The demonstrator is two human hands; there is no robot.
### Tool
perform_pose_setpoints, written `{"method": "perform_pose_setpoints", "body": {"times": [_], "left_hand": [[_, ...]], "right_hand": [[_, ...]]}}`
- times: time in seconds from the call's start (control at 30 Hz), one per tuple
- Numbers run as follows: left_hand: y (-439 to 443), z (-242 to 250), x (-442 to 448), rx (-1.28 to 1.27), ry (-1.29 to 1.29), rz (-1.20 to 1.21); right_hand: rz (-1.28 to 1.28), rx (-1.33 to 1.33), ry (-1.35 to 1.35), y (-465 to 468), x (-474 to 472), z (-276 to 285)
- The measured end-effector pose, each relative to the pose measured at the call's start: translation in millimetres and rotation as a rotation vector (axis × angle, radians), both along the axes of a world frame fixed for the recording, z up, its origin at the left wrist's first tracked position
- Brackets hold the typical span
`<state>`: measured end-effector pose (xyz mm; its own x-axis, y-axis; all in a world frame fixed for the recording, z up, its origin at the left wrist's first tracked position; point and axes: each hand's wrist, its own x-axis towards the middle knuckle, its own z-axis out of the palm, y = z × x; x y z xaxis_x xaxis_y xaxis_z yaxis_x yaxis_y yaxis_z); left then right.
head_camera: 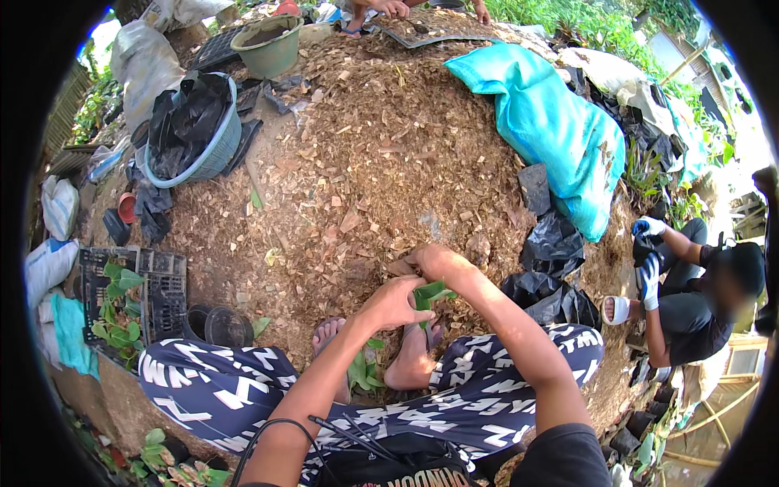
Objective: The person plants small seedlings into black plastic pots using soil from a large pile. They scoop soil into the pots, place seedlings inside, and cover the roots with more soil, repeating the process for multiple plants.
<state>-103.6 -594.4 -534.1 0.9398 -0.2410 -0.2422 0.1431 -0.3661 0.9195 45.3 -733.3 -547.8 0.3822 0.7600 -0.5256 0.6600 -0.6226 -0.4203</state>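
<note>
My left hand (392, 304) is closed around a small green leafy cutting (429, 293), whose leaves show between its thumb and fingers. Just beyond it, my right hand (423, 259) reaches down to the brown leaf litter and wood chips (365, 201); its fingers are partly hidden, and I cannot tell whether they hold anything. More green leaves (363, 371) lie on the ground between my sandalled feet.
A black crate (163, 292) with leafy plants stands at left, near empty black pots (222, 327). A blue basket (228, 143) with black plastic is upper left. A turquoise sack (548, 122) lies upper right. A gloved co-worker (688, 304) sits at right; another person's hands (392, 8) are at the top.
</note>
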Motion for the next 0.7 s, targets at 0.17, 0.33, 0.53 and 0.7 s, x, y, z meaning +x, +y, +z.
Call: {"method": "perform_pose_setpoints", "body": {"times": [0.17, 0.33, 0.53, 0.7], "left_hand": [[0.2, -2.7, 1.7, -0.077, 0.028, 0.059], [5.7, -6.3, 4.0, -0.112, 0.032, 0.158], [25.2, -10.2, 9.0, 0.079, -0.14, 0.253], [34.8, -23.8, 5.9, 0.396, -0.274, 0.296]], "right_hand": [[0.064, 0.283, -0.06, -14.0, 1.2, 14.5], [-0.048, 0.464, 0.057, -21.5, 12.0, 18.0], [0.012, 0.562, -0.157, -36.1, 26.7, 12.4], [0.046, 0.381, -0.457, -34.7, 3.6, -3.6]]}}
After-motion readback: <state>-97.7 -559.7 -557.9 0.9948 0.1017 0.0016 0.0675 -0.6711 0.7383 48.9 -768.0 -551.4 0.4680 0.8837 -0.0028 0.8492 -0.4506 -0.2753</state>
